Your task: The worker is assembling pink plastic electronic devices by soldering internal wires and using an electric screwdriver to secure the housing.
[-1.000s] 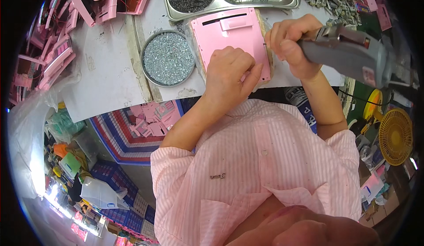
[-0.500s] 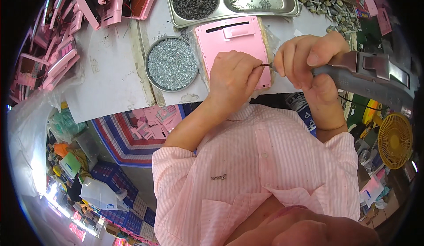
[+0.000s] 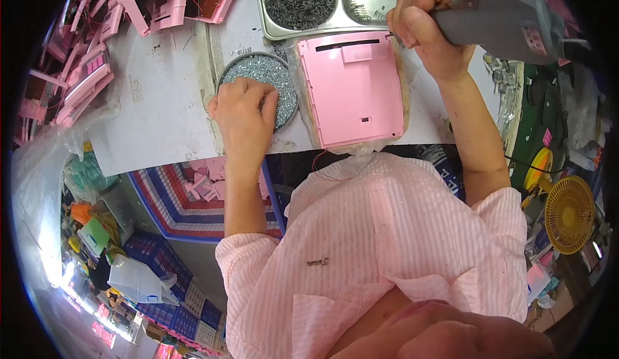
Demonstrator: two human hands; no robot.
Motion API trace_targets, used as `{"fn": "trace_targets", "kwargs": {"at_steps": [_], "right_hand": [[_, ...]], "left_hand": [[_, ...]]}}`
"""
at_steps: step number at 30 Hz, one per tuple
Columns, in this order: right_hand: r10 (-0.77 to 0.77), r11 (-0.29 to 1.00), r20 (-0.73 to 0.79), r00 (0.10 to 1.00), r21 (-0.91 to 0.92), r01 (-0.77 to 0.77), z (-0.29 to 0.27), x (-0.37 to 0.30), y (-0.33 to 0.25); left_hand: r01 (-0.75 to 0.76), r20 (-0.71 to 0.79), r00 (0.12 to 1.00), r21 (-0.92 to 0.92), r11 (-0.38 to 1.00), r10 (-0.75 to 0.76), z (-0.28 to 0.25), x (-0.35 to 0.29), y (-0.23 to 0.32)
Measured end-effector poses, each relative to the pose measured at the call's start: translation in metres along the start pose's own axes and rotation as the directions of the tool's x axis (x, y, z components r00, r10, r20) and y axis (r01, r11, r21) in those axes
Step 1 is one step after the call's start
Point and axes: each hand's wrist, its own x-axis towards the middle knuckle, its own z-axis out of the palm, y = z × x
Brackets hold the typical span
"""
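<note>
My left hand [image 3: 245, 117] rests over a round dish [image 3: 296, 98] of small silvery screws [image 3: 264, 69]. Its fingers are curled down onto the screws; what they pinch is hidden. In my right hand [image 3: 432, 33] is a grey electric screwdriver [image 3: 496, 27], held level with its body pointing right. The screwdriver's front end is by the far right corner of a pink plastic casing panel [image 3: 354, 101]. That panel lies on a plastic-wrapped pad, with a dark slot along its far edge and a small square hole near its front.
Beyond the panel stands a metal tray [image 3: 274, 33] with black springs [image 3: 300, 1]. Pink casings with wires [image 3: 90, 88] pile up at the left. Small metal parts [image 3: 503, 75] lie at the right. Below the table edge are a striped basket [image 3: 174, 220] and a yellow fan [image 3: 569, 216].
My left hand has left the panel and moved left onto the screw dish. My right hand has lifted the screwdriver away toward the panel's far right corner.
</note>
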Motion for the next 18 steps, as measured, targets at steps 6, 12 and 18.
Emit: {"fn": "trace_targets", "kwargs": {"at_steps": [6, 12, 18], "right_hand": [[0.027, 1.000, 0.030, 0.999, 0.006, -0.028, -0.001, 0.011, -0.004], [-0.031, 0.987, 0.198, 0.980, 0.163, -0.002, 0.044, 0.026, -0.050], [0.036, 0.979, 0.287, 0.957, 0.181, -0.091, 0.077, 0.022, -0.060]], "left_hand": [[0.054, -0.124, 0.991, 0.030, 0.998, -0.049, -0.004, 0.013, 0.000], [-0.097, -0.150, 0.989, -0.635, 0.766, 0.001, 0.009, 0.004, 0.024], [-0.235, -0.293, 0.953, -0.575, 0.784, 0.070, 0.020, 0.002, 0.055]]}}
